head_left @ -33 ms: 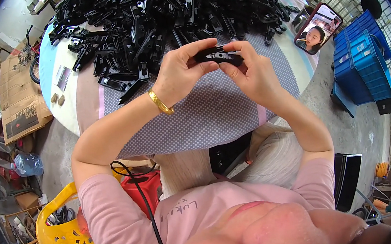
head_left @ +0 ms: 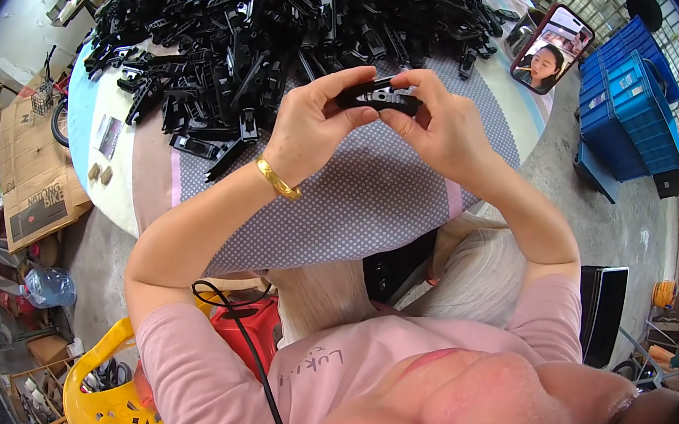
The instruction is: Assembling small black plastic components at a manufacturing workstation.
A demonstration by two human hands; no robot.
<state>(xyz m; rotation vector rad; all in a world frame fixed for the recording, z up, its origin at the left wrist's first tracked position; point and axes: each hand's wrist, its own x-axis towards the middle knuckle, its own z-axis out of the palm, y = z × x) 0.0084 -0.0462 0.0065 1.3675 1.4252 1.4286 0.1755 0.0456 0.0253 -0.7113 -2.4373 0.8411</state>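
Observation:
A small black plastic part [head_left: 379,99] with a lighter, shiny middle is held level above the near side of the table. My left hand [head_left: 313,124] pinches its left end between thumb and fingers. On the other end, my right hand [head_left: 450,129] is closed, thumb below and forefinger above. The fingers partly cover both ends of the part. Beyond my hands lies a large heap of similar black plastic parts [head_left: 239,50], the closest ones just left of my left wrist.
The round table wears a dotted grey cloth [head_left: 330,205]. A phone [head_left: 553,48] leans at its right edge, beside a dark cup [head_left: 525,30]. Blue crates [head_left: 632,121] stand on the floor at right. A yellow chair [head_left: 109,410] is at lower left, a red stool [head_left: 254,328] closer in.

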